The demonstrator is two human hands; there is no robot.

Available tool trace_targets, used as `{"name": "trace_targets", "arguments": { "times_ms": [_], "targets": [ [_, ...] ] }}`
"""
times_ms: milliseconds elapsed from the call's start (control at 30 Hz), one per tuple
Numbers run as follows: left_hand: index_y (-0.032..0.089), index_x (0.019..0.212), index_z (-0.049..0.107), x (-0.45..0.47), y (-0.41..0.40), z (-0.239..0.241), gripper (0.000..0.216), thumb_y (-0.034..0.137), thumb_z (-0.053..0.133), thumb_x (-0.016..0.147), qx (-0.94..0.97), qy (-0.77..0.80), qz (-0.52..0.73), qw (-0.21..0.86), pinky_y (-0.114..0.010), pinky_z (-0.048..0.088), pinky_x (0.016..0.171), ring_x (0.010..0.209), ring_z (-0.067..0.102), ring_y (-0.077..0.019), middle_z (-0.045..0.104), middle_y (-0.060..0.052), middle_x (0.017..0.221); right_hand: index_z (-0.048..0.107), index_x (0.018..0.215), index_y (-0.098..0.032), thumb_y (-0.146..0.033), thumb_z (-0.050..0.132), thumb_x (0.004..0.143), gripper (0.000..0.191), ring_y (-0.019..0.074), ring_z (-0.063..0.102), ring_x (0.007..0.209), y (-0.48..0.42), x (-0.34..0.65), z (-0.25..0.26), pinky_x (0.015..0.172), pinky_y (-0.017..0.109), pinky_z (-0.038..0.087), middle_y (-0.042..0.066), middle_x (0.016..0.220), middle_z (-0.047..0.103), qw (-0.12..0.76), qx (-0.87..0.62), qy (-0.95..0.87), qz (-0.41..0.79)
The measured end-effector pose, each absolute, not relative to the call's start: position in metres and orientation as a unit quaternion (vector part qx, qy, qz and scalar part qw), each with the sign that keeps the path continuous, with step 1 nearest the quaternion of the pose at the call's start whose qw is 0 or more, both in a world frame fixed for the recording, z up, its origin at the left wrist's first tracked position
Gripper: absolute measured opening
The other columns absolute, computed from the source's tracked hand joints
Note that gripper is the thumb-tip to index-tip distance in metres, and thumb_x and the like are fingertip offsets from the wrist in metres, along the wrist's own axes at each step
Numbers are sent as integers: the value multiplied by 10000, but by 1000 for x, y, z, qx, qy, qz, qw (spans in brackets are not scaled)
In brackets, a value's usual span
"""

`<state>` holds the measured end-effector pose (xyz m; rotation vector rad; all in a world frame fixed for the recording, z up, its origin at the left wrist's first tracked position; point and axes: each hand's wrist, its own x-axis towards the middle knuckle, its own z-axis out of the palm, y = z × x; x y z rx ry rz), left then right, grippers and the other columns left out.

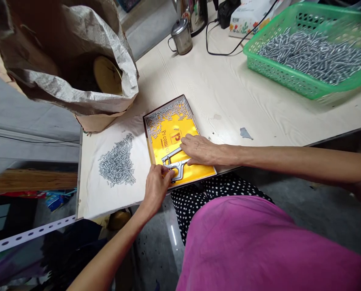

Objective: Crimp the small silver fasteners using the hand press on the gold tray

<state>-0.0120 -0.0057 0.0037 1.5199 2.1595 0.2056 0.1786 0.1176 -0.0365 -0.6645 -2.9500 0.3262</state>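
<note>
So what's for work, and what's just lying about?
Probably for work: grey metal hand tool, square yellow-lined tray, heap of small silver metal pieces, green plastic basket.

Probably lying about: lidded silver metal mug, thin black cord, white flower-printed packet.

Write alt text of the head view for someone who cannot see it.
A person's left hand touches one end of a grey hand tool and the right hand covers the other, over a yellow tray. Small metal pieces lie in the tray, a pile at left and a green basket at upper right.
</note>
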Motion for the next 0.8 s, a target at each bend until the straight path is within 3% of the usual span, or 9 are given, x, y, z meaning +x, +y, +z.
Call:
{"name": "trace_targets", "arguments": {
  "times_ms": [100, 167, 333, 500, 633, 700, 800],
  "targets": [
    [145, 1233, 607, -1, 2, -3, 485, 292, 793, 809, 703, 697, 78, 113, -432, 505, 989, 1186, 575, -300, 609, -157, 1306, 612, 1109, -79, -359, 735, 892, 375, 292, 508, 1031, 111, 180, -30, 820, 385, 450, 168, 1112, 605, 32, -217, -970, 104],
    [143, 1356, 518, 4, 12, -8, 634, 309, 799, 812, 760, 641, 45, 97, -481, 463, 1067, 1267, 510, -326, 541, -176, 1407, 616, 1116, -77, -392, 725, 902, 396, 293, 511, 1025, 109, 182, -27, 834, 394, 453, 166, 1093, 612, 34, -219, -970, 97],
    [130, 1406, 461, 7, 33, -13, 628, 342, 722, 876, 795, 599, -21, 90, -484, 487, 1011, 1145, 532, -320, 587, -160, 1300, 636, 1110, -75, -488, 784, 830, 520, 297, 520, 981, 108, 184, -27, 806, 391, 460, 164, 1071, 624, 36, -251, -964, 86],
    [149, 1274, 581, 12, 30, -9, 417, 337, 683, 916, 776, 622, -26, 101, -429, 507, 926, 1057, 544, -293, 649, -107, 1132, 646, 1043, -118, -246, 599, 975, 152, 261, 552, 959, 103, 181, -40, 754, 348, 448, 134, 1018, 641, 27, -266, -957, 111],
    [183, 1055, 670, 13, 31, -9, 165, 304, 637, 948, 767, 631, -27, 112, -395, 509, 875, 980, 555, -264, 658, -74, 996, 628, 1006, -143, -145, 509, 1007, 119, 231, 563, 936, 99, 180, -50, 726, 314, 425, 111, 970, 647, 39, -241, -961, 132],
    [181, 1030, 681, 11, 31, -11, 152, 302, 636, 950, 766, 632, -26, 118, -403, 516, 873, 966, 562, -264, 664, -76, 984, 626, 983, -145, -144, 532, 998, 95, 224, 567, 912, 99, 181, -49, 719, 308, 422, 100, 942, 647, 35, -236, -961, 143],
    [168, 1169, 654, 9, 24, -17, 262, 299, 650, 941, 769, 628, 15, 117, -446, 517, 951, 1063, 573, -279, 672, -105, 1133, 628, 1061, -118, -226, 605, 973, 141, 254, 567, 934, 98, 186, -42, 735, 339, 447, 118, 974, 649, 49, -234, -962, 133]
  ]
}}
